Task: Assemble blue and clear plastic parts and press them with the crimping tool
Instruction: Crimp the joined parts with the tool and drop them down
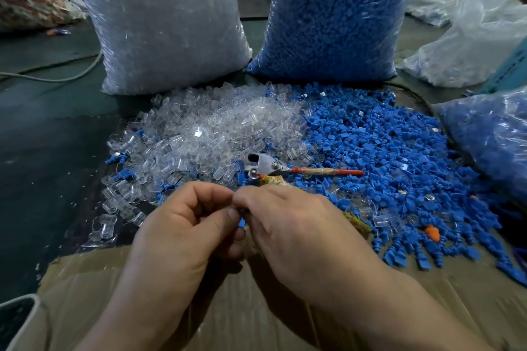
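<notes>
My left hand (188, 225) and my right hand (288, 225) meet fingertip to fingertip just in front of me. Between them they pinch a small blue part (242, 221); only a sliver of it shows, and whether a clear part sits with it is hidden. The crimping tool (273, 167) lies just beyond my hands on the heap, metal jaws to the left, one red handle pointing right, the other wrapped handle running under my right hand. A heap of clear parts (205, 134) lies beyond my left hand. A heap of blue parts (382, 157) spreads to the right.
A big bag of clear parts (159, 23) and a big bag of blue parts (336, 14) stand behind the heaps. Another bag of blue parts (493, 139) sits at the right edge. Flattened cardboard (85, 279) lies under my forearms. A grey cable (57, 77) runs at the left.
</notes>
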### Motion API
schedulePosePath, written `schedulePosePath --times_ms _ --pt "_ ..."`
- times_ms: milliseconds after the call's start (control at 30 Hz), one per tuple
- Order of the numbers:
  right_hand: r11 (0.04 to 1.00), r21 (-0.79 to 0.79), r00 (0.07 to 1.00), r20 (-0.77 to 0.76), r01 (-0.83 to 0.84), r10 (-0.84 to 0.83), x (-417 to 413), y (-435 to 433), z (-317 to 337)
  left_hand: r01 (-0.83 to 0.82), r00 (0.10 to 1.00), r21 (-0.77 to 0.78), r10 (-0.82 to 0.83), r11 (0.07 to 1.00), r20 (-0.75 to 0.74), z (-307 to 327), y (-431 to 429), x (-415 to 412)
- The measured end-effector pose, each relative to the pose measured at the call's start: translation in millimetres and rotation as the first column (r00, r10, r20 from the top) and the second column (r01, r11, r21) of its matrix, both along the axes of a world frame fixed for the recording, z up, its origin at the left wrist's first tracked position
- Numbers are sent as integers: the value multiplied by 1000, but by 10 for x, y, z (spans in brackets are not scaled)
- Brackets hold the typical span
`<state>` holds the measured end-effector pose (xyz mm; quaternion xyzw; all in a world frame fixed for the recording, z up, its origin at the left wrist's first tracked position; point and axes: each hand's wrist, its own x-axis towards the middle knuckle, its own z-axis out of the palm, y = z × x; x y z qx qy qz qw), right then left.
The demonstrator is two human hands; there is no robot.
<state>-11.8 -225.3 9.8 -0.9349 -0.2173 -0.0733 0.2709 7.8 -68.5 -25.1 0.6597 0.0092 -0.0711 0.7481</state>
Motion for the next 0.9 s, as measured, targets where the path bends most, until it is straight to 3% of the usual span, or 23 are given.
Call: schedulePosePath --times_ms 100,167,300,400,533,667,800,900 --pt "996 -79 999 9 31 -31 9 -17 0 -14 1000 30 14 999 2 -39 10 17" --pt "979 -142 988 79 143 -133 60 -87 14 -17 999 13 18 1000 -39 -39 3 13" --pt "835 -425 930 46 349 -365 204 -352 61 -38 993 -66 31 997 -111 21 -10 -5" --pt "784 -546 921 -55 296 -386 279 -431 37 -24 988 -107 8 994 -152 59 -7 -17" --pt "767 -599 944 -52 232 -326 377 -453 75 -14 989 -100 0 995 -146 97 -2 -30" --pt "768 -571 936 2 290 -352 415 -472 94 -30 992 -83 19 996 -128 111 -6 -24" --pt "843 -398 922 17 362 -388 267 -504 161 -39 997 -69 34 997 -75 98 7 5" --pt "905 -274 942 15 326 -335 126 -515 229 -26 996 -79 20 997 -82 78 10 8"
